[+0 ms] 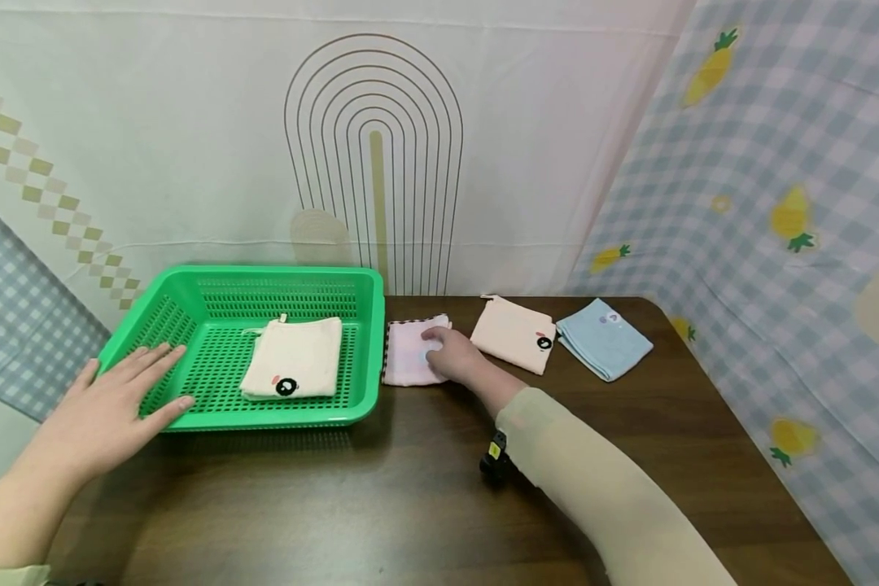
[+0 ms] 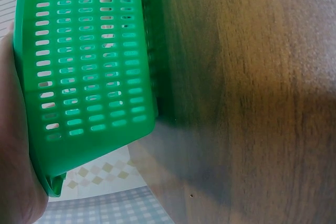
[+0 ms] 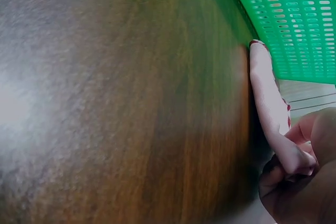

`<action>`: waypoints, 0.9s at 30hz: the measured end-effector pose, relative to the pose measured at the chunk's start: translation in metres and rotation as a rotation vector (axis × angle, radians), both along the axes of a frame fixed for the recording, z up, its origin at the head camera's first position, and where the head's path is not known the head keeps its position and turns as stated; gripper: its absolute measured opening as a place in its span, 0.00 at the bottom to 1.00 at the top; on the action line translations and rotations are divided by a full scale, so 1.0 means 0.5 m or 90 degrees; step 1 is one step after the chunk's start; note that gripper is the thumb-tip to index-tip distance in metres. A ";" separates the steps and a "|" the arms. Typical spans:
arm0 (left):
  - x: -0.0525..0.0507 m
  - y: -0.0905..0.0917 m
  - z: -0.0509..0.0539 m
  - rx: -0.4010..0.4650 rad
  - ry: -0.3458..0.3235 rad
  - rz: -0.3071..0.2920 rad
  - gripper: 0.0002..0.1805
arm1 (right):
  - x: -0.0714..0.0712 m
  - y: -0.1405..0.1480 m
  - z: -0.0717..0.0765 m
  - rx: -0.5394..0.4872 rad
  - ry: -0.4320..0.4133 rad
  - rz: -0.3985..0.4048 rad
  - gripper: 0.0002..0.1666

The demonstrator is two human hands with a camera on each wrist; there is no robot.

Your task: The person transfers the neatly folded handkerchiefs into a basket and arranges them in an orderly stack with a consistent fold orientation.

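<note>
My right hand (image 1: 457, 356) pinches the right edge of a folded pale pink-lilac towel (image 1: 408, 358) with a dark-striped border. In the right wrist view thumb and fingers close on the edge of that towel (image 3: 268, 93). The towel lies on the table just right of a green plastic basket (image 1: 369, 399). My left hand (image 1: 117, 403) rests on the basket's left front rim, fingers spread and straight. A folded cream towel (image 1: 296, 354) with an embroidered eye lies inside the basket. The left wrist view shows the basket's slotted side wall (image 2: 94, 77).
Right of my right hand lie a second folded cream towel (image 1: 514, 332) and a folded light blue towel (image 1: 606, 342). They rest on the dark wooden table (image 1: 425, 496). A white patterned cloth (image 1: 542, 146) hangs behind, and a checked cloth (image 1: 791, 268) borders the right side.
</note>
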State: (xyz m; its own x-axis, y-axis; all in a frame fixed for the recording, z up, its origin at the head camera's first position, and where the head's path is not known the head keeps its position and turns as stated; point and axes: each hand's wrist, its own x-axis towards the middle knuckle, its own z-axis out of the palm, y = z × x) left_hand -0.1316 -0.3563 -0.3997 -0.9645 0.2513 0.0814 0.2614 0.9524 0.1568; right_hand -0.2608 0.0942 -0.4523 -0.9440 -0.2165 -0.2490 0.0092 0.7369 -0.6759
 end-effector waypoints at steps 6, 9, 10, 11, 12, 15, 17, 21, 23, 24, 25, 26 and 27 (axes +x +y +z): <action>-0.002 -0.002 -0.002 -0.001 0.008 -0.003 0.46 | 0.005 -0.001 0.004 0.056 0.053 0.032 0.28; -0.002 -0.002 -0.002 0.000 0.008 -0.004 0.46 | 0.007 -0.002 0.005 0.070 0.067 0.039 0.27; -0.002 -0.002 -0.002 0.001 0.009 -0.004 0.46 | 0.008 -0.002 0.006 0.073 0.073 0.042 0.27; -0.002 -0.002 -0.002 0.001 0.009 -0.004 0.46 | 0.010 -0.002 0.006 0.072 0.078 0.043 0.27; -0.003 -0.003 -0.002 0.001 0.010 -0.005 0.46 | 0.011 -0.001 0.006 0.071 0.083 0.045 0.27; -0.003 -0.004 -0.003 0.001 0.013 -0.006 0.46 | 0.016 0.000 0.008 0.061 0.097 0.049 0.28; -0.002 -0.004 -0.004 0.000 0.014 -0.006 0.46 | 0.019 0.002 0.007 0.054 0.107 0.050 0.28; -0.001 -0.003 -0.004 0.002 0.016 -0.008 0.46 | 0.026 0.007 0.007 0.037 0.129 0.052 0.28; -0.001 -0.003 -0.004 0.002 0.018 -0.008 0.46 | 0.028 0.009 0.006 0.024 0.138 0.051 0.29; -0.001 -0.003 -0.004 0.002 0.018 -0.008 0.46 | 0.030 0.011 0.006 0.018 0.143 0.049 0.29; -0.001 -0.002 -0.004 0.003 0.019 -0.009 0.46 | 0.030 0.012 0.005 0.013 0.147 0.048 0.29; -0.001 -0.002 -0.004 0.002 0.019 -0.008 0.46 | 0.031 0.014 0.004 0.008 0.149 0.045 0.29; 0.000 -0.002 -0.004 0.002 0.018 -0.008 0.46 | 0.032 0.015 0.003 0.003 0.154 0.043 0.30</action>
